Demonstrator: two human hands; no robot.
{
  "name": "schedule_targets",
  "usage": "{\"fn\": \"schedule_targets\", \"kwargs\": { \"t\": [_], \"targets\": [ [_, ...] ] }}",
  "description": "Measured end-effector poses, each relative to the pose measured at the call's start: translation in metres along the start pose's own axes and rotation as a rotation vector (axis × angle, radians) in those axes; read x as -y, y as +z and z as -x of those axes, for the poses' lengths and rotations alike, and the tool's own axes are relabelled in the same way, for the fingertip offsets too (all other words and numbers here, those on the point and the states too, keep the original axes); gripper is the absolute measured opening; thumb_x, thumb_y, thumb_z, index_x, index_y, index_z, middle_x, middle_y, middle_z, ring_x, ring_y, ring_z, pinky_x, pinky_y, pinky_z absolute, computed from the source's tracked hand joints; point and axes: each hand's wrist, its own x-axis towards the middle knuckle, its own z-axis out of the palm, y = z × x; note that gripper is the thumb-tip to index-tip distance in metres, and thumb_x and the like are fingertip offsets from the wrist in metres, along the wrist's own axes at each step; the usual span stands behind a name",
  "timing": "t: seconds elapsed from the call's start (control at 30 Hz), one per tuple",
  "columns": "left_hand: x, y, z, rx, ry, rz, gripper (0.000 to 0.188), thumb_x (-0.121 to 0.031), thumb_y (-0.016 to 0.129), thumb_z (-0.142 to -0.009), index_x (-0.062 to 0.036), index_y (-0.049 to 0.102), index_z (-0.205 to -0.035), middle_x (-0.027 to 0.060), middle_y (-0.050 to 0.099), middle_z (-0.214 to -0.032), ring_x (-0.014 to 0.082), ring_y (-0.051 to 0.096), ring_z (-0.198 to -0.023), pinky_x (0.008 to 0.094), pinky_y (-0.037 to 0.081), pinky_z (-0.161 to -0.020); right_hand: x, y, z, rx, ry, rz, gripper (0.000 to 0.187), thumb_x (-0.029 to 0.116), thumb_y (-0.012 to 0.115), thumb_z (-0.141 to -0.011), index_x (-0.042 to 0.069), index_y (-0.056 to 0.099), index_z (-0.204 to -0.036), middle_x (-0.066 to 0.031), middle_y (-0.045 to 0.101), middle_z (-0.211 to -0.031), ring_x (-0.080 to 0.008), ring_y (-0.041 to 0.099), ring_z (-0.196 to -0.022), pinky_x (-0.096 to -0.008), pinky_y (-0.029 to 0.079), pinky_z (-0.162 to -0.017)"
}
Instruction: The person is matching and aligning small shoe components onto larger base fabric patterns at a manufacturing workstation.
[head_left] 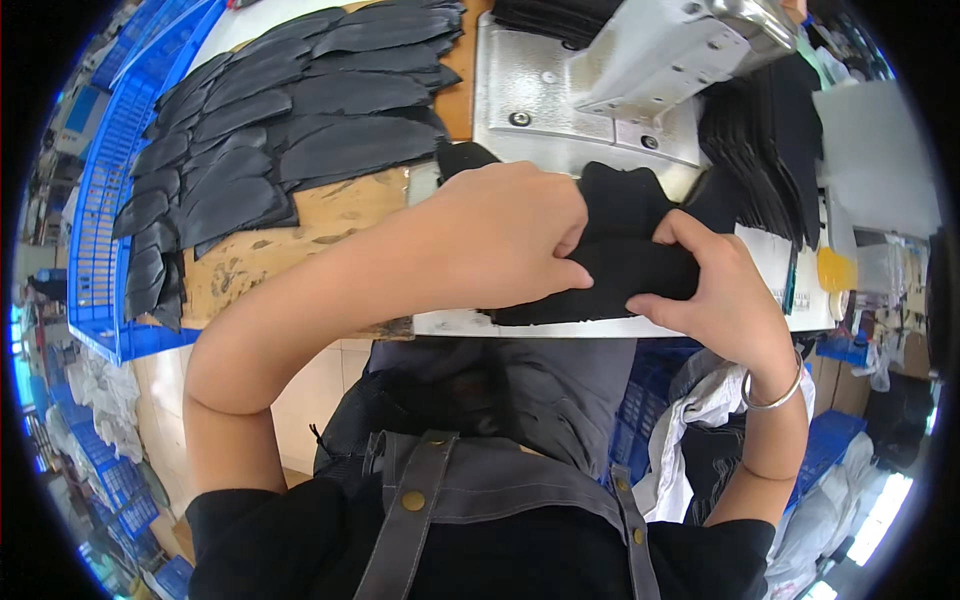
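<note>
Black fabric [635,265] lies folded or layered on the white table edge, in front of a sewing machine [665,60] with a shiny metal bed [545,90]. Bent over its left part, my left hand [525,235] is closed on the fabric with curled fingers and the thumb pointing right. My right hand [715,285] grips the right end, thumb at the near side and fingers at the far side. Part of the fabric is hidden under my left hand.
Overlapping rows of dark, leaf-shaped pieces [350,95] cover a worn wooden board [330,215] at left, with a blue plastic basket [95,220] beyond. A stack of black fabric pieces [765,145] stands right of the machine. Something yellow [837,270] sits at the far right.
</note>
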Motion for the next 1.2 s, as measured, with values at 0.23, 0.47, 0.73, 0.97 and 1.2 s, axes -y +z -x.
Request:
{"fn": "schedule_targets", "kwargs": {
  "t": [0.23,0.47,0.73,0.97,1.2],
  "targets": [
    [0.005,0.0,0.003,-0.023,0.039,0.012,0.034,-0.028,0.073,-0.079,0.0028,0.061,-0.073,0.0139,0.062,-0.066,0.0297,0.063,-0.065,0.0356,0.047,-0.06,0.005,0.002,-0.003,-0.04,-0.011,-0.013,0.042,0.018,0.08,-0.063,0.0,0.054,-0.092,-0.021,0.059,-0.075,-0.0404,0.059,-0.069,-0.0384,0.046,-0.062],
    [-0.002,-0.004,0.006,0.018,-0.005,-0.047,0.031,-0.026,0.073,-0.08,0.0016,0.06,-0.077,0.0138,0.063,-0.071,0.0287,0.064,-0.071,0.0354,0.048,-0.063,0.005,-0.001,-0.004,-0.012,0.012,-0.003,0.043,0.02,0.079,-0.064,0.0,0.054,-0.093,-0.021,0.06,-0.078,-0.0407,0.06,-0.072,-0.0398,0.047,-0.065],
    [-0.025,0.049,0.036,-0.354,0.268,-0.558,0.078,-0.027,0.071,-0.071,0.0003,0.043,-0.138,0.0167,0.041,-0.144,0.0314,0.041,-0.132,0.0433,0.034,-0.106,-0.004,0.0,-0.005,-0.025,-0.043,0.049,0.042,0.019,0.08,-0.062,0.002,0.055,-0.091,-0.0187,0.058,-0.075,-0.0386,0.058,-0.071,-0.0392,0.045,-0.062],
    [-0.032,0.071,0.037,-0.173,0.162,-0.507,0.094,-0.042,0.074,-0.062,-0.0012,0.041,-0.14,0.0143,0.036,-0.149,0.0285,0.035,-0.137,0.0446,0.027,-0.111,-0.033,-0.016,0.017,0.004,0.177,-0.343,0.018,0.012,0.071,-0.085,0.002,0.056,-0.082,0.0051,0.052,-0.065,0.0006,0.044,-0.059,-0.0184,0.034,-0.051],
    [-0.05,0.09,0.021,-0.231,0.177,-0.458,0.087,-0.041,0.072,-0.069,-0.0057,0.041,-0.142,0.0124,0.036,-0.148,0.0304,0.035,-0.136,0.0507,0.028,-0.108,-0.038,-0.007,0.027,-0.163,0.166,-0.342,0.02,0.014,0.07,-0.085,0.002,0.056,-0.078,0.0027,0.053,-0.063,-0.0028,0.046,-0.056,-0.021,0.037,-0.05]
  ]
}}
